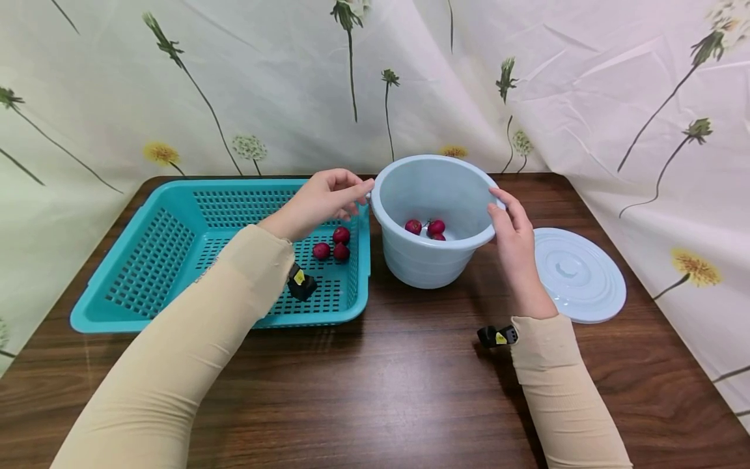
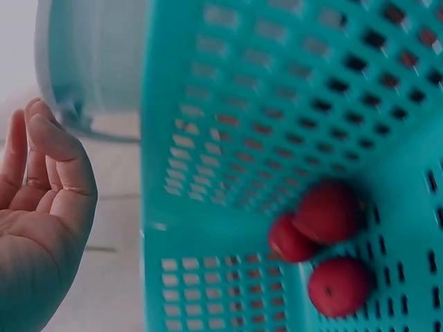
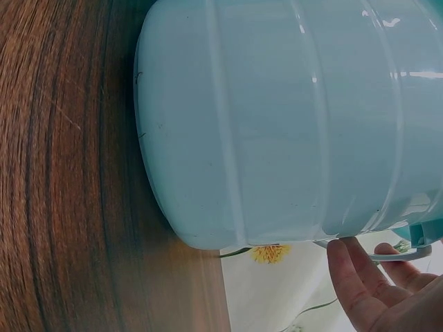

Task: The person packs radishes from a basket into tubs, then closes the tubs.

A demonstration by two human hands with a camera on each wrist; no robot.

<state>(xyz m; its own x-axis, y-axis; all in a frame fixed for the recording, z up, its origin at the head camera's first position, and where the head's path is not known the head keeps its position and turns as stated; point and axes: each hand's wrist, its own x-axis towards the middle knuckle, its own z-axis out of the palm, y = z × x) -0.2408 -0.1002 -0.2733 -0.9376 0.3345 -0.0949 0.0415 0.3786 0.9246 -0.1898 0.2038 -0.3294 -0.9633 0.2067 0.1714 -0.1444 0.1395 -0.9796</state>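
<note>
A light blue plastic bucket (image 1: 424, 260) stands on the table with its mouth tipped slightly toward me. Inside, at its bottom, lie three small round red radishes (image 1: 436, 227). My left hand (image 1: 324, 198) holds the bucket's rim on the left, near the handle joint, thumb and fingers bent at the edge. On the opposite side my right hand (image 1: 515, 244) grips the rim, its fingers also showing against the outer wall in the right wrist view. Left of the bucket sits a teal perforated basket (image 1: 88, 320). Three more radishes (image 2: 339, 287) lie grouped in its right end.
A round light blue lid (image 1: 594, 277) lies flat on the brown wooden table (image 1: 410, 391), right of the bucket. Behind the table hangs a white cloth (image 1: 281, 78) printed with dandelions. My left forearm crosses over the basket.
</note>
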